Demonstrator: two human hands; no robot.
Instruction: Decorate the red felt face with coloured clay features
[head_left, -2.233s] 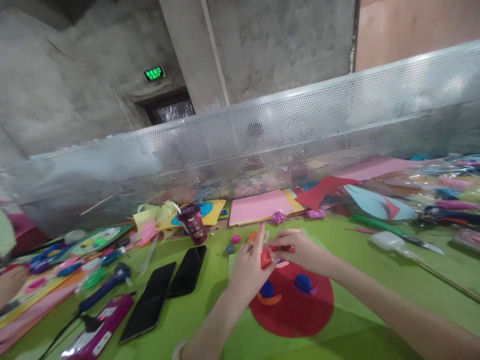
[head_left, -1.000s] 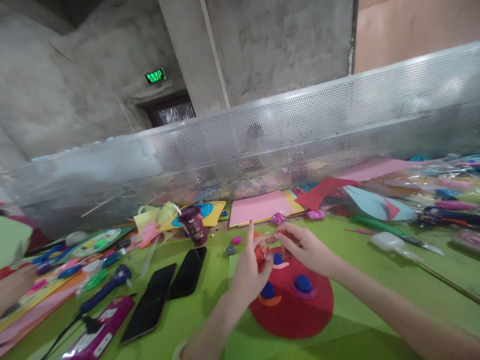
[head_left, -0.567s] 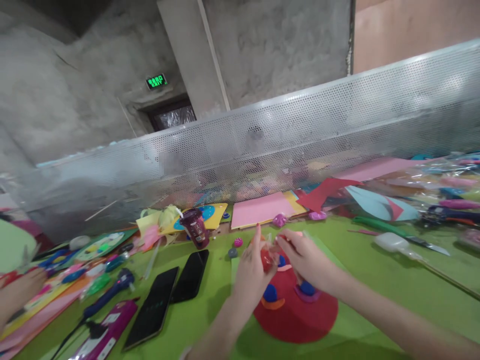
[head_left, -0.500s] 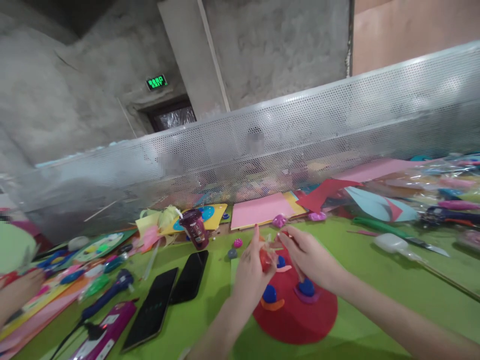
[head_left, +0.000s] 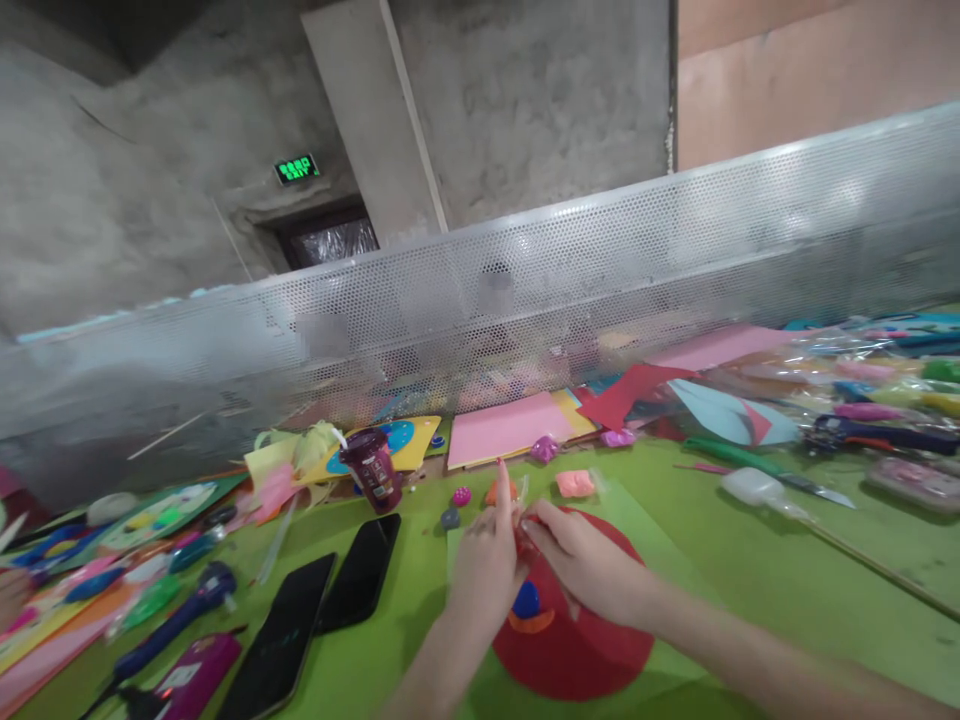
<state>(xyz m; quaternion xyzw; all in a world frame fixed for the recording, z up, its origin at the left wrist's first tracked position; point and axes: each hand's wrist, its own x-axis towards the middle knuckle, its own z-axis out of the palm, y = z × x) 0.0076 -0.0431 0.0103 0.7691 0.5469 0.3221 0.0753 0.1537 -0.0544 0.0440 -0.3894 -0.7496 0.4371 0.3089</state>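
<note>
My left hand (head_left: 484,560) has its index finger pointing up and the other fingers curled. Close against it, the bent fingers of my right hand (head_left: 585,555) meet it around a small reddish lump of clay (head_left: 527,545), mostly hidden. Both hands are over a red paper disc (head_left: 577,670). On the disc a blue clay ball (head_left: 526,600) sits above an orange clay strip (head_left: 531,622); my right hand covers other parts. Behind my left index finger lies an orange clay lump (head_left: 496,492) in clear wrap. A salmon-pink clay packet (head_left: 575,484) lies beyond my right hand.
Two black phones (head_left: 281,635) and a purple cup with a straw (head_left: 371,470) stand to the left. A glue gun (head_left: 176,620) lies farther left. At right are a green-handled knife (head_left: 765,470) and a white lump on a stick (head_left: 757,487). A perforated metal screen (head_left: 637,240) runs behind.
The wrapped orange clay lump has left my left hand and lies on the table. My hands have come closer together and lower over the disc. The view has shifted slightly right.
</note>
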